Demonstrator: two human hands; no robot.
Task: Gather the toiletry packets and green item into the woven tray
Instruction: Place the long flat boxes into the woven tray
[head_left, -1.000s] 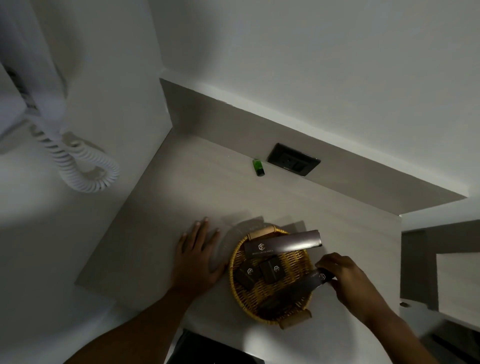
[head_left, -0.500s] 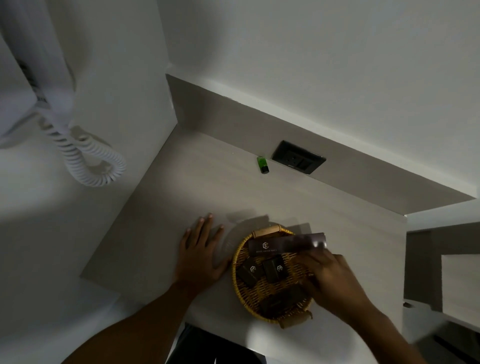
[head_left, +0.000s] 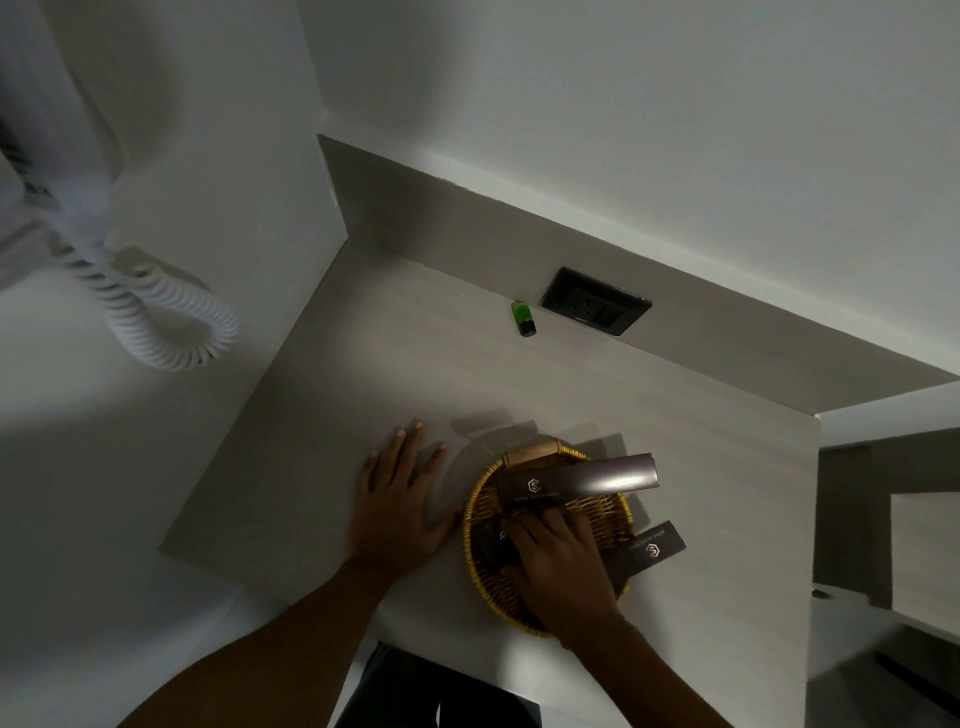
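Right hand (head_left: 558, 564) now down inside the woven tray (head_left: 480, 501), moved in from the right rim since a moment ago, fingers (head_left: 524, 530) bent over the small dark packets (head_left: 491, 543); grip hard to tell, maybe pressing, maybe holding. Left hand (head_left: 397, 512) still flat and open on the table (head_left: 363, 395), just beside the tray. Long packet (head_left: 576, 480) across the top rim. Another packet (head_left: 644, 553) now leaning over the right rim. Green item (head_left: 523, 318) still far back by the wall socket (head_left: 595, 307).
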